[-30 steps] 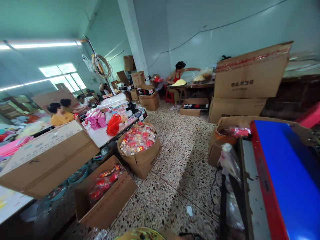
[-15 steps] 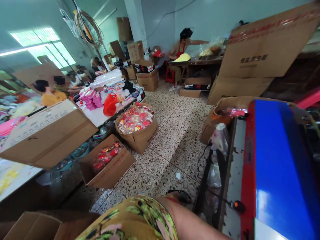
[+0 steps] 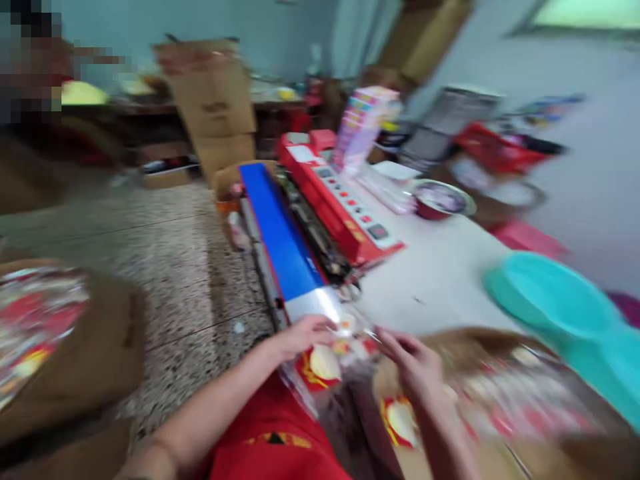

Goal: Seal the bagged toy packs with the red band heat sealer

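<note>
Both my hands are up in front of me at the near end of a sealing machine with a blue belt [image 3: 280, 233]. My left hand [image 3: 305, 337] has its fingers curled together at the edge of a clear plastic bag [image 3: 350, 343]. At the bag's other side, my right hand [image 3: 413, 363] pinches the shiny film between thumb and fingers. Small red and whitish items show through the film, blurred. Below my left hand lies a red and yellow packet with a round pale piece [image 3: 324, 365]. A similar packet [image 3: 401, 420] is under my right wrist.
The machine's red control panel [image 3: 345, 200] stands on a white table [image 3: 440, 260]. Turquoise basins [image 3: 555, 293] are at the right, beside a carton [image 3: 465, 340] of bagged items. A round carton [image 3: 115, 333] of packets stands on the floor at left. A person [image 3: 35, 67] sits far left.
My view has swung right, from the aisle to the sealing machine and table. Both my hands have come into sight, at a clear plastic bag. A nearby person's patterned clothing has left view.
</note>
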Demonstrator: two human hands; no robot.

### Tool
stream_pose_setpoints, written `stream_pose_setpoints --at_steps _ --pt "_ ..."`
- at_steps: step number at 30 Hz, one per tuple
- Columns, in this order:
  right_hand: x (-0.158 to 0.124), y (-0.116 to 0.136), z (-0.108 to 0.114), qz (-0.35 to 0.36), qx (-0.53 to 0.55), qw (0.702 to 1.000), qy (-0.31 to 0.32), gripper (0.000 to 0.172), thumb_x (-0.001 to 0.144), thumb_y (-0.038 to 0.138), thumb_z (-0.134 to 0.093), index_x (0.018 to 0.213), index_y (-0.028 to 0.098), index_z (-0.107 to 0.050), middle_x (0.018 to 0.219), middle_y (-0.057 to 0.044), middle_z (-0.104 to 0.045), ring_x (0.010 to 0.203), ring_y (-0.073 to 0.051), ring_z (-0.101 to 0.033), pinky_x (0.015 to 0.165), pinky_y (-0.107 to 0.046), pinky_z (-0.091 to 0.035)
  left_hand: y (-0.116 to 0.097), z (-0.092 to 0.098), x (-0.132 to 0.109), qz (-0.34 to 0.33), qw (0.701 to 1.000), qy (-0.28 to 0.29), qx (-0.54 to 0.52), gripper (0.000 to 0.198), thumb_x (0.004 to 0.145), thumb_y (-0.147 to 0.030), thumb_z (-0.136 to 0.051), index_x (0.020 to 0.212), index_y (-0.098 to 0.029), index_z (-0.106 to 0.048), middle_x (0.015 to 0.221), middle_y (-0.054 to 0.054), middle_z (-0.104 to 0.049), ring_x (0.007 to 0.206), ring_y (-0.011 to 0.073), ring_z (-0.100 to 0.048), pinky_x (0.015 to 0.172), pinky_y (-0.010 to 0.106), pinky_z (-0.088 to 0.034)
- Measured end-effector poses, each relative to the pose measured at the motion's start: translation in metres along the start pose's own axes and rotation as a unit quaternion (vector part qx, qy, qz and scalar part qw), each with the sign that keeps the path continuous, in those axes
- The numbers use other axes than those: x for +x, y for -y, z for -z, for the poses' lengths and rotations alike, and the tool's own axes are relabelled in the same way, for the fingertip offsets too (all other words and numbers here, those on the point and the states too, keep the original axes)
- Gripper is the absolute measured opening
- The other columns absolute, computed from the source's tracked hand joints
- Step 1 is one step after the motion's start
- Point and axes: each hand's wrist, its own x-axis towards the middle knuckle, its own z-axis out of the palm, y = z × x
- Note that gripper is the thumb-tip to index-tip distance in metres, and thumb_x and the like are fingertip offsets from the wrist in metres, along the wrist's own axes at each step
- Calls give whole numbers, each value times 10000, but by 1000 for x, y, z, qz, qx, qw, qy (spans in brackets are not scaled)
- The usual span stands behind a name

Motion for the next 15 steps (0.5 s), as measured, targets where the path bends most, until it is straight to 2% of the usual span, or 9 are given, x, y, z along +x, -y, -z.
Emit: stream_pose_setpoints --at_steps 1,3,6,9,15 --pt "-6 -1 12 -30 19 999 -8 369 670 524 -776 783 175 -738 761 -82 -721 695 -228 -660 673 -369 -553 -2 4 1 7 1000 1 7 432 615 -411 -809 926 -141 -678 808 52 -674 699 156 -617 679 261 -473" --pt "-12 -1 18 -78 84 993 -5 365 604 527 -810 711 183 -746 720 -79 -728 661 -224 -658 664 -359 -542 -5 10 3 34 999 25 -4 451 634 -389 -809 976 -132 -665 828 65 -688 710 172 -641 672 263 -480" --pt "-10 -1 8 -99 149 984 -13 339 589 498 -827 694 186 -746 735 -66 -732 638 -186 -641 646 -322 -523 -12 11 4 61 996 56 -30 509 664 -377 -803 1083 -137 -641 962 103 -707 812 202 -674 730 281 -507" --pt "-8 -2 1 -103 174 979 -19 329 588 485 -832 689 183 -745 707 -55 -722 624 -167 -624 643 -306 -510 -24 7 13 57 996 50 -43 507 707 -403 -776 1125 -153 -633 1058 112 -699 873 199 -675 751 271 -517" --pt "-3 -5 -7 -107 195 974 -45 326 563 467 -846 653 173 -736 698 -54 -718 619 -160 -615 641 -300 -501 -44 4 49 75 996 48 1 417 700 -432 -771 951 -115 -671 889 90 -712 718 178 -675 630 252 -522"
